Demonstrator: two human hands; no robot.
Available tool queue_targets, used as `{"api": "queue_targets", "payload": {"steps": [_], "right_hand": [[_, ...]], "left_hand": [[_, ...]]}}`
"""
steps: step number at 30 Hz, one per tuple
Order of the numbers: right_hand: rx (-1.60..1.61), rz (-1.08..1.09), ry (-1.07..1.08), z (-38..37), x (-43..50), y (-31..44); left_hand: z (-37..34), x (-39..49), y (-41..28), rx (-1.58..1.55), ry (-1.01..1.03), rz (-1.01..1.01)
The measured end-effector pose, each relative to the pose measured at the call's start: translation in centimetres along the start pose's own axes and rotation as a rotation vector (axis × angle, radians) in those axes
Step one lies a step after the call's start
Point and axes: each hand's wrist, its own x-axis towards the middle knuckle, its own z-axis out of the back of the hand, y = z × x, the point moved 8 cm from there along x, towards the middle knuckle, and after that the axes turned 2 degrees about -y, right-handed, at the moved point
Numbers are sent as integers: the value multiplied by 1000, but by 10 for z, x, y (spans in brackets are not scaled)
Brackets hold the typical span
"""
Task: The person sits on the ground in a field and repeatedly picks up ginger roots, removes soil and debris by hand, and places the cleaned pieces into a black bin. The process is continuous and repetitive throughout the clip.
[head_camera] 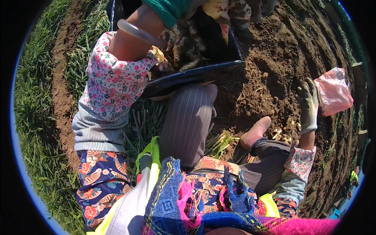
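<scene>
My left hand (188, 7), in a green knit-cuffed glove, reaches over a dark-lined box (202, 72) at the top. A fresh ginger rhizome (216, 11) with a pink shoot tip appears to be in its grip, though the picture's top edge cuts off the fingers. Soil-flecked ginger pieces (182, 48) lie inside the box below the wrist, which wears a pale bangle. Far to the right, my right hand (308, 101) wears a soiled, light-coloured glove. Its fingers are spread over the soil beside a pink plastic bag (335, 91); whether they touch it is unclear.
My bent knee (191, 117) stands against the box's near side. A bare foot (257, 130) rests on loose soil (270, 67) near pale plant scraps (285, 132) and cut green stalks (220, 144). Grass (35, 117) grows at left. Another person (354, 177) is far off at right.
</scene>
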Motion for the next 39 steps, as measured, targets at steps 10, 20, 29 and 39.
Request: {"api": "queue_targets", "payload": {"steps": [10, 20, 29, 39], "right_hand": [[-301, -255, 221, -6, -18, -54], [-452, -216, 352, -19, -31, -62], [-402, -332, 372, -32, -35, -58], [-501, -255, 450, -42, -40, -40]], "left_hand": [[175, -184, 115, 649, 169, 1009], [213, -201, 97, 740, 161, 1123], [131, -169, 70, 690, 305, 1051], [-11, -112, 140, 530, 551, 1014]]}}
